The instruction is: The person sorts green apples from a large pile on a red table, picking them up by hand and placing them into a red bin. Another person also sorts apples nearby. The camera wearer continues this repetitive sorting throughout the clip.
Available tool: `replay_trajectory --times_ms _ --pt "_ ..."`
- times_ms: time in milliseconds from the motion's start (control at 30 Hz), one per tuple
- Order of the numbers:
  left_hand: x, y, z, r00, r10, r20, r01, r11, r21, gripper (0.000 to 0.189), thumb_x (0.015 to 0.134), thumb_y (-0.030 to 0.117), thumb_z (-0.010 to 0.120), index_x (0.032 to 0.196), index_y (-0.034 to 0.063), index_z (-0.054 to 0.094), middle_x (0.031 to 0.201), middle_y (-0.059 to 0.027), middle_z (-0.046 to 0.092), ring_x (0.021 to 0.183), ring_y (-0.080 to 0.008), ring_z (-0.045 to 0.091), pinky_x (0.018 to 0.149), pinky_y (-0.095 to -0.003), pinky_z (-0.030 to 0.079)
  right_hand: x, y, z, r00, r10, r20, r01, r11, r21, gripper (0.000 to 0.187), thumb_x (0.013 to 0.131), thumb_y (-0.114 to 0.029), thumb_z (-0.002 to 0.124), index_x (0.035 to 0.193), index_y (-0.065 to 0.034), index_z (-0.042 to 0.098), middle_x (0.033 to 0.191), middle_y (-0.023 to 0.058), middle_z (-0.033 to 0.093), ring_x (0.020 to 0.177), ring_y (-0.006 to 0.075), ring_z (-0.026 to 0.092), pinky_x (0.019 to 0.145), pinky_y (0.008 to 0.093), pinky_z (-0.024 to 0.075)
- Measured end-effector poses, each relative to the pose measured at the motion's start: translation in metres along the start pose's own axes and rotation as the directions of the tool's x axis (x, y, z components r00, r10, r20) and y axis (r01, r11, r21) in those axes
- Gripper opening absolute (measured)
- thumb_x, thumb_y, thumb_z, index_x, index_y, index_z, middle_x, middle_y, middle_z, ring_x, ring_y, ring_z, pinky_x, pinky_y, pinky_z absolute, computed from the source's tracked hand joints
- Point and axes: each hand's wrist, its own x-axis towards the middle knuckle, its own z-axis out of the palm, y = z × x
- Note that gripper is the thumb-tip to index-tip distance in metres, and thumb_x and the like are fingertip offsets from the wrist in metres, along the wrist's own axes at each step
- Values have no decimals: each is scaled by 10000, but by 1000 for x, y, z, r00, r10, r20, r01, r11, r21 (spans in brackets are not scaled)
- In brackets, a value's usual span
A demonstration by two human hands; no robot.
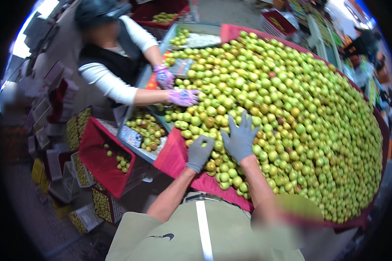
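Note:
A large heap of green and yellowish jujube-like fruits (300, 127) covers the red-cloth-lined table before me. At the heap's near left edge is my left hand (200, 152), in a grey glove, with thumb and fingers curled towards each other; whether a fruit lies between them I cannot tell. To its right, my right hand (241, 136), also grey-gloved, rests palm down on the fruits with its fingers spread, holding nothing. Some fruits are browner or redder than the rest. The red cloth (173, 150) shows along the near edge, under my left forearm.
Across at the left, a co-worker's gloved hands (184, 97) touch the heap. A patterned phone (131, 136) lies in a side tray (143, 154) with fruits. Below it stands a red-lined crate (106, 163); more fruit-filled crates (102, 205) stand on the floor.

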Motion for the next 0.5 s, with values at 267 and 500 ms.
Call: replay_trajectory --times_ms 267,500 --pt "-1 6 -2 998 -65 2 65 997 -35 241 1027 303 809 1042 63 798 998 -139 828 931 -323 814 842 -429 624 -16 -2 0 992 -71 103 60 993 101 600 1060 -425 701 1578 -130 632 1770 266 412 1631 509 380 1195 840 335" --pt "-3 7 -1 997 -81 -10 80 996 -46 233 1021 297 815 1031 66 789 975 -121 814 900 -293 795 838 -419 619 -8 32 -37 970 -222 95 175 919 354 467 1039 -304 741 1445 -75 713 1605 280 603 1464 490 579 1206 635 479"
